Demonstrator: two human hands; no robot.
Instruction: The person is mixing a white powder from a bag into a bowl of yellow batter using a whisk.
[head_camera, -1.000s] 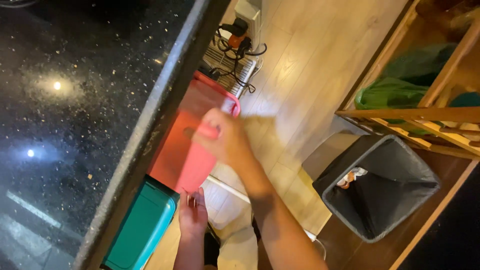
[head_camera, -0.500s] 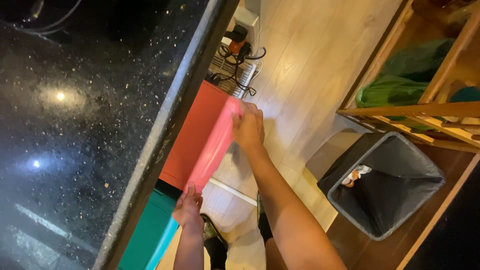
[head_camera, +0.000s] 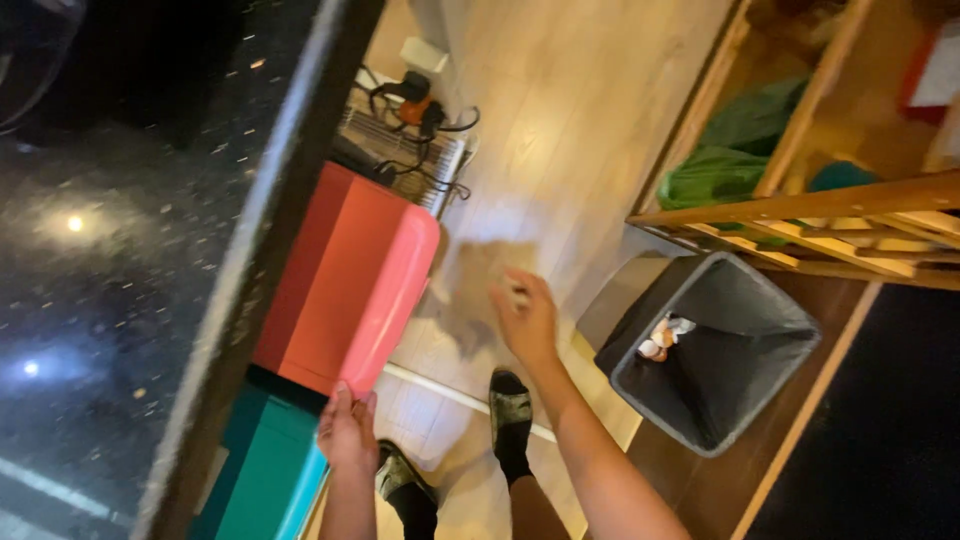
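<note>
Standing under the edge of a dark speckled counter (head_camera: 150, 250), the red bin (head_camera: 345, 280) has its pink lid (head_camera: 395, 300) closed. The left hand (head_camera: 347, 432) touches the lid's near corner with its fingertips, fingers held together and only lightly bent, gripping nothing. The right hand (head_camera: 525, 318) hangs well apart from the bin, out over the wooden floor (head_camera: 560, 120); its fingers are curled loosely, and blur keeps me from telling whether it holds anything. Just beside the red bin, nearer the person, sits a teal bin (head_camera: 270, 470), also tucked under the counter. Two feet in dark socks (head_camera: 510, 415) stand on the floor between the bins and a grey wastebasket (head_camera: 715, 350), which has some pale scraps lying inside it. Behind the wastebasket is a wooden shelf (head_camera: 800, 205) with green bags (head_camera: 720, 170) on it. Beyond the red bin, a tangle of cables (head_camera: 415, 110) lies on a white grille.
</note>
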